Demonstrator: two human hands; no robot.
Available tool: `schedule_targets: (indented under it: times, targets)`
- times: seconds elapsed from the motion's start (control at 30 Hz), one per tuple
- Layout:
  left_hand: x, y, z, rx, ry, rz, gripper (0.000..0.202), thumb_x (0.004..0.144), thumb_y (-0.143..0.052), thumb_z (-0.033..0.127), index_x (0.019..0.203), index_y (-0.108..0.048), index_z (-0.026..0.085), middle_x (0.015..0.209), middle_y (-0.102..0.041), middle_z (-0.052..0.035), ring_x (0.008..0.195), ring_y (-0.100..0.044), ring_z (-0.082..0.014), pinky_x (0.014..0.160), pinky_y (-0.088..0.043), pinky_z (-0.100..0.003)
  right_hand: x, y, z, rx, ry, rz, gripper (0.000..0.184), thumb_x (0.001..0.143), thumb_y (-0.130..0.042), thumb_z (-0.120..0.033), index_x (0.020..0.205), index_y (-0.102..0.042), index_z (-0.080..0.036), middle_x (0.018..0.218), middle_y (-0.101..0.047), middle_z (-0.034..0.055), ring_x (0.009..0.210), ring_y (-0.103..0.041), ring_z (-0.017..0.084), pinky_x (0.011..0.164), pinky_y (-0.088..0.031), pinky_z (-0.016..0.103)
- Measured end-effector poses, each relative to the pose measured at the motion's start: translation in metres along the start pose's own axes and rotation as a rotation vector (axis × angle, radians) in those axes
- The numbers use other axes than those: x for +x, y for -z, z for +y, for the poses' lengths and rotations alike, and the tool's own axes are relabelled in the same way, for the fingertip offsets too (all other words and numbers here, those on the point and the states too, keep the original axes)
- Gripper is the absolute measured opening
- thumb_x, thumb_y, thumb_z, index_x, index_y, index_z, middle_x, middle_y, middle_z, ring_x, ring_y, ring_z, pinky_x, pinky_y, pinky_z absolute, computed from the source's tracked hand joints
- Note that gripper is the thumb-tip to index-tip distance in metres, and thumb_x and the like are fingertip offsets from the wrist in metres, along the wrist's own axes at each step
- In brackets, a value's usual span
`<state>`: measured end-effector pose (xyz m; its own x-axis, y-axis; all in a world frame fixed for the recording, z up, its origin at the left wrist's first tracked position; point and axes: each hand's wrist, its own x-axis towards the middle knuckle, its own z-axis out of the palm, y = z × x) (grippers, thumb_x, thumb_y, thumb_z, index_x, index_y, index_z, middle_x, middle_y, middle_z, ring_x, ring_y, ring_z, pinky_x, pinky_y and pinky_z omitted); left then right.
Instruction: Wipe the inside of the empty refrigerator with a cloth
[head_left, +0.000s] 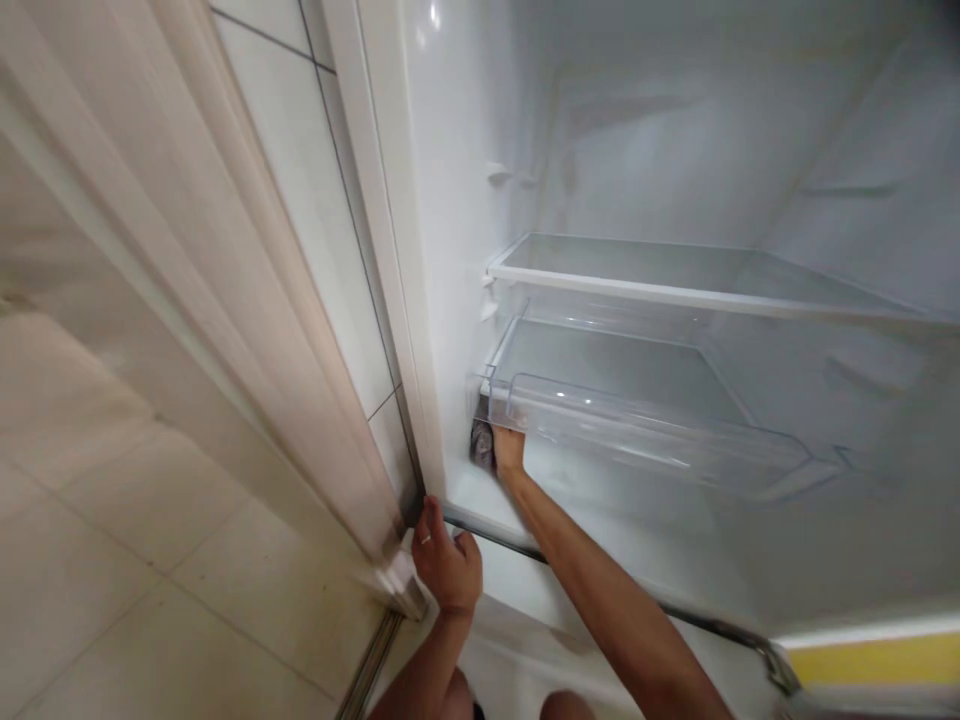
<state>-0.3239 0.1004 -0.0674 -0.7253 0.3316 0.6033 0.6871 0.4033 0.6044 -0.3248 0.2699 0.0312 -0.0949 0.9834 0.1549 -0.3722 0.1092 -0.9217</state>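
My right hand (511,448) reaches into an open white refrigerator (442,300), low at the left inner wall. It holds a dark grey, crumpled cloth (482,444) against that wall, near the corner with the refrigerator's floor. A clear plastic drawer front (645,415) hangs over the hand and hides part of the fingers. At the lower left front corner of the refrigerator, my left hand (448,565) grips the edge, fingers together and the thumb to the right. A ring shows on one of its fingers.
A glass shelf (637,285) with a white front edge spans the compartment above the drawer. On the left stand a white tiled wall (300,200) and a pale door frame (247,270). A dark seal strip (495,540) runs along the refrigerator's bottom edge. Beige tiles (150,600) cover the floor.
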Motion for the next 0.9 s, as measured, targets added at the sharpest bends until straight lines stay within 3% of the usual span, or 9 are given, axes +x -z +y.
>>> schedule_targets:
  times: [0.1, 0.23, 0.33, 0.4, 0.47, 0.53, 0.73, 0.8, 0.9]
  targets:
    - [0.001, 0.0, 0.003, -0.007, -0.008, -0.005, 0.063, 0.08, -0.05, 0.007, 0.143, -0.052, 0.01, 0.137, -0.063, -0.0226, 0.122, -0.064, -0.032, 0.106, -0.048, -0.05, -0.041, 0.012, -0.007, -0.1, 0.053, 0.022, 0.039, 0.072, -0.071, -0.033, 0.109, -0.068, -0.021, 0.111, -0.063, 0.0028, 0.11, -0.056, 0.021, 0.11, -0.041, 0.044]
    - [0.003, 0.002, 0.005, 0.009, 0.008, -0.033, 0.057, 0.082, -0.054, 0.012, 0.138, -0.055, 0.005, 0.135, -0.063, -0.0252, 0.12, -0.064, -0.0343, 0.105, -0.048, -0.05, -0.091, 0.025, -0.019, -0.196, 0.086, -0.09, 0.047, 0.066, -0.062, -0.033, 0.112, -0.067, -0.022, 0.117, -0.063, 0.0043, 0.116, -0.056, 0.023, 0.112, -0.039, 0.04]
    - [0.004, 0.005, 0.006, 0.002, 0.026, -0.064, 0.052, 0.085, -0.056, 0.017, 0.137, -0.057, 0.009, 0.134, -0.064, -0.0221, 0.123, -0.063, -0.0334, 0.107, -0.047, -0.049, -0.108, 0.033, -0.029, -0.14, -0.059, -0.177, 0.046, 0.062, -0.062, -0.033, 0.107, -0.068, -0.022, 0.108, -0.068, 0.0016, 0.106, -0.06, 0.022, 0.103, -0.045, 0.036]
    - [0.005, 0.006, 0.006, -0.008, 0.028, -0.077, 0.055, 0.084, -0.055, 0.014, 0.139, -0.055, 0.011, 0.138, -0.063, -0.0205, 0.126, -0.062, -0.032, 0.108, -0.046, -0.047, -0.109, 0.04, -0.037, -0.005, -0.201, -0.147, 0.044, 0.061, -0.062, -0.033, 0.103, -0.067, -0.021, 0.096, -0.069, -0.0011, 0.092, -0.061, 0.02, 0.089, -0.05, 0.032]
    - [0.006, 0.005, 0.006, -0.016, 0.038, -0.07, 0.06, 0.08, -0.055, 0.011, 0.14, -0.055, 0.011, 0.14, -0.062, -0.0206, 0.125, -0.062, -0.0322, 0.107, -0.046, -0.047, -0.102, 0.052, -0.047, 0.142, -0.285, -0.023, 0.042, 0.06, -0.063, -0.035, 0.1, -0.065, -0.022, 0.089, -0.068, -0.0031, 0.082, -0.061, 0.017, 0.076, -0.051, 0.029]
    - [0.007, 0.004, 0.007, -0.025, 0.05, -0.05, 0.062, 0.078, -0.053, 0.01, 0.14, -0.056, 0.011, 0.139, -0.063, -0.0214, 0.123, -0.064, -0.0328, 0.105, -0.047, -0.049, -0.094, 0.072, -0.059, 0.212, -0.273, 0.176, 0.041, 0.057, -0.066, -0.036, 0.096, -0.062, -0.023, 0.086, -0.068, -0.0042, 0.078, -0.062, 0.015, 0.069, -0.051, 0.026]
    - [0.009, 0.002, 0.007, -0.011, 0.039, -0.035, 0.06, 0.08, -0.052, 0.013, 0.139, -0.056, 0.01, 0.138, -0.063, -0.0225, 0.12, -0.065, -0.0335, 0.104, -0.048, -0.049, -0.091, 0.168, -0.085, 0.225, 0.137, 0.925, 0.03, 0.057, -0.07, -0.035, 0.083, -0.056, -0.028, 0.083, -0.066, -0.0036, 0.073, -0.061, 0.014, 0.062, -0.053, 0.025]
    - [0.009, 0.002, 0.007, -0.004, 0.032, -0.038, 0.06, 0.08, -0.053, 0.014, 0.139, -0.056, 0.01, 0.138, -0.063, -0.0227, 0.12, -0.065, -0.0339, 0.103, -0.048, -0.05, -0.09, 0.195, -0.085, 0.154, 0.238, 1.037, 0.025, 0.063, -0.066, -0.037, 0.083, -0.054, -0.029, 0.08, -0.064, -0.0031, 0.072, -0.062, 0.015, 0.06, -0.054, 0.027]
    - [0.01, 0.002, 0.007, 0.004, 0.017, -0.03, 0.059, 0.081, -0.052, 0.014, 0.14, -0.055, 0.008, 0.138, -0.062, -0.0245, 0.124, -0.063, -0.035, 0.105, -0.047, -0.051, -0.071, 0.219, -0.082, 0.036, 0.244, 1.03, 0.015, 0.074, -0.051, -0.043, 0.08, -0.051, -0.03, 0.067, -0.056, -0.0033, 0.06, -0.059, 0.017, 0.049, -0.051, 0.028]
